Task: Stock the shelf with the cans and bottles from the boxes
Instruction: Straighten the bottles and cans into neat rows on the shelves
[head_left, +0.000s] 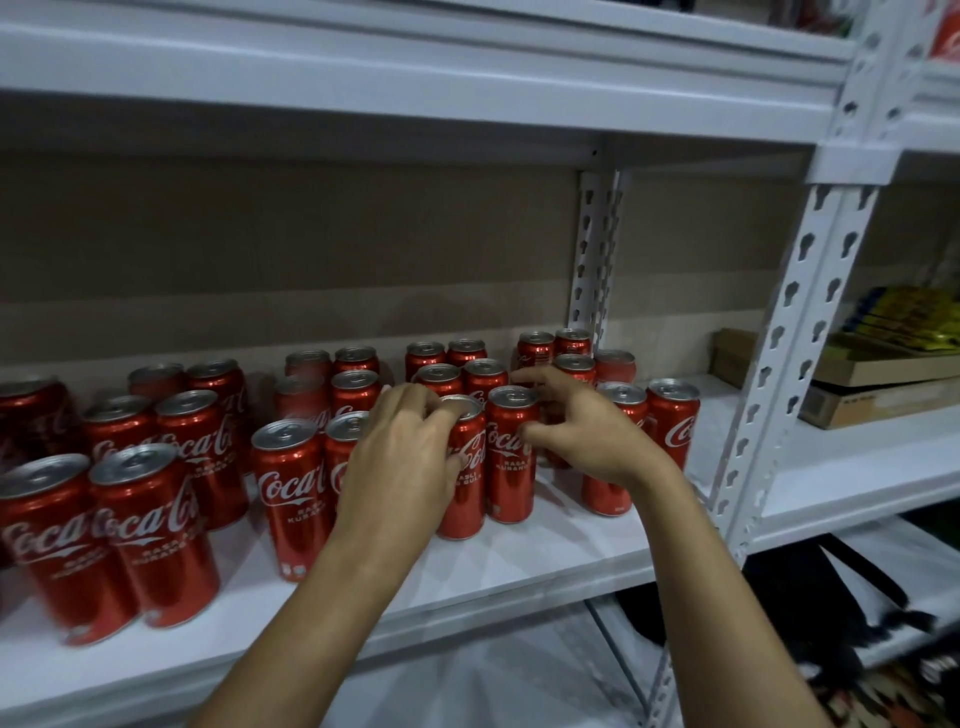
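Presently listed, largest first: white metal shelf (519, 551), bearing rows of slim red aluminium cola cans (291, 493), upright, several touching. Likely full, so weighty for their size; walls smooth, slippery, dentable; best taken round the mid-body. Left hand (400, 467) grips one front-row can (465, 467) at its rim. Right hand (587, 436), fingers loosely spread, holds nothing, thumb touching the neighbouring can (511, 457)

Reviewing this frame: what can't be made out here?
- Head view: whether the right hand actually grips a can; motion blur.
- Can under the left hand: label partly hidden by the hand.
- Leftmost cans: cut by the frame edge.
- Boxes: outside the frame.
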